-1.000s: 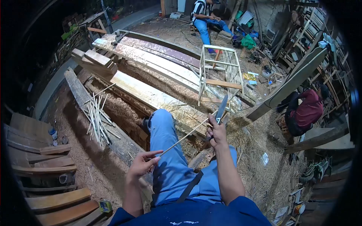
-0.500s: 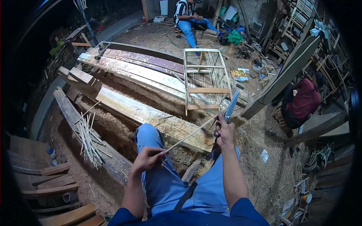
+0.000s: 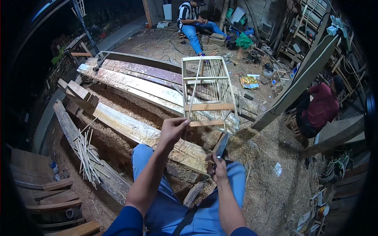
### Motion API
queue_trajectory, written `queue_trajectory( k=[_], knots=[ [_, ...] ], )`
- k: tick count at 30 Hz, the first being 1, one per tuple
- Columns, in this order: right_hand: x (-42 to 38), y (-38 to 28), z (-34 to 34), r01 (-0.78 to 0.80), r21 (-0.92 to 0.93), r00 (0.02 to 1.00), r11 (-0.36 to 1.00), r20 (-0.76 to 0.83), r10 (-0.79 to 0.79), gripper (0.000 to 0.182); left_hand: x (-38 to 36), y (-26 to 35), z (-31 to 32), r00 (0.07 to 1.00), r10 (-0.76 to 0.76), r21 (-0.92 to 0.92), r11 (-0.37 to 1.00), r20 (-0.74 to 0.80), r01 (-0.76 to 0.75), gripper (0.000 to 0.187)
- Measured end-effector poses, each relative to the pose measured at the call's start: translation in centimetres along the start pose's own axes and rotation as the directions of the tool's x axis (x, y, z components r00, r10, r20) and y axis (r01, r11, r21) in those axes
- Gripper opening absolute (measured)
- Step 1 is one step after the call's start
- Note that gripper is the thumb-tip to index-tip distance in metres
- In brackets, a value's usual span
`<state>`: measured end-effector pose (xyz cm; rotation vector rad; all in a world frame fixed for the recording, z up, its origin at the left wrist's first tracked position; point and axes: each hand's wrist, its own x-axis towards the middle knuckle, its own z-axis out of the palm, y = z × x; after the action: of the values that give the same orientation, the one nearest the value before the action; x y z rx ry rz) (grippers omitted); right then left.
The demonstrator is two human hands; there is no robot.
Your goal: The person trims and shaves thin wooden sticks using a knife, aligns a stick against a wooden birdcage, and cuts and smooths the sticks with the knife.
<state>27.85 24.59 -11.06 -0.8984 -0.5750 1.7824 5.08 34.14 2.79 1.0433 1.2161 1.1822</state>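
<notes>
Left hand (image 3: 172,129) has lifted stick (image 3: 193,90) upright; right hand (image 3: 219,167) lowered.

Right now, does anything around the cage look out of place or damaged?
Nothing looks broken. The left hand holds a thin stick up against the cage; the right hand grips a knife. Loose sticks lie scattered on a plank.

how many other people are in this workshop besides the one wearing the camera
2. One person in a striped shirt sits at the far end, top centre. Another person in a red shirt crouches at the right. Others may be hidden in the dark edges.
</notes>
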Motion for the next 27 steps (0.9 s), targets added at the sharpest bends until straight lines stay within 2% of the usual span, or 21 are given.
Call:
queue_trajectory(
  k=[2, 4, 6, 8, 11, 16, 18, 21, 27],
  knots=[
    [0.2, 1.1, -0.4, -0.059, 0.01, 0.998, 0.998, 0.018, 0.059, 0.03, 1.7, 0.0, 1.4, 1.0, 0.009, 0.016, 1.0, -0.019, -0.009, 0.028],
    [0.7, 0.9, -0.3, -0.077, 0.024, 0.996, 0.997, 0.036, 0.076, 0.033, 2.6, 0.9, 2.7, 0.994, -0.041, 0.063, 0.997, -0.099, 0.047, 0.028],
    [1.2, 0.4, -0.4, -0.09, 0.033, 0.994, 0.995, 0.058, 0.088, 0.035, 3.8, 0.4, 3.3, 0.995, -0.056, 0.085, 0.994, -0.088, 0.063, 0.029],
    [1.6, 0.1, -0.5, -0.096, 0.082, 0.988, 0.992, 0.126, 0.085, 0.036, 4.7, -0.4, 4.4, 0.994, -0.003, 0.011, 1.0, -0.113, 0.005, 0.029],
    [2.0, -0.1, -1.0, -0.11, 0.12, 0.979, 0.987, 0.184, 0.087, 0.037, 5.8, -1.0, 5.3, 0.989, 0.055, 0.096, 0.995, -0.137, -0.042, 0.03],
    [2.2, -0.5, -1.2, -0.128, 0.131, 0.98, 0.983, 0.167, 0.106, 0.039, 5.5, -0.1, 6.1, 0.99, 0.045, 0.167, 0.986, -0.131, -0.022, 0.037],
    [2.3, -0.6, -1.1, -0.129, 0.153, 0.98, 0.98, 0.171, 0.102, 0.039, 5.3, 0.4, 6.5, 0.977, 0.124, 0.244, 0.967, -0.174, -0.08, 0.045],
    [2.4, -0.7, -1.3, -0.141, 0.173, 0.977, 0.975, 0.184, 0.108, 0.041, 4.8, 1.7, 6.9, 0.98, 0.089, 0.263, 0.964, -0.177, -0.04, 0.05],
    [2.7, -0.6, -1.5, -0.14, 0.169, 0.976, 0.976, 0.19, 0.108, 0.041, 5.5, 0.4, 7.0, 0.982, 0.123, 0.287, 0.955, -0.146, -0.077, 0.052]
  ],
)
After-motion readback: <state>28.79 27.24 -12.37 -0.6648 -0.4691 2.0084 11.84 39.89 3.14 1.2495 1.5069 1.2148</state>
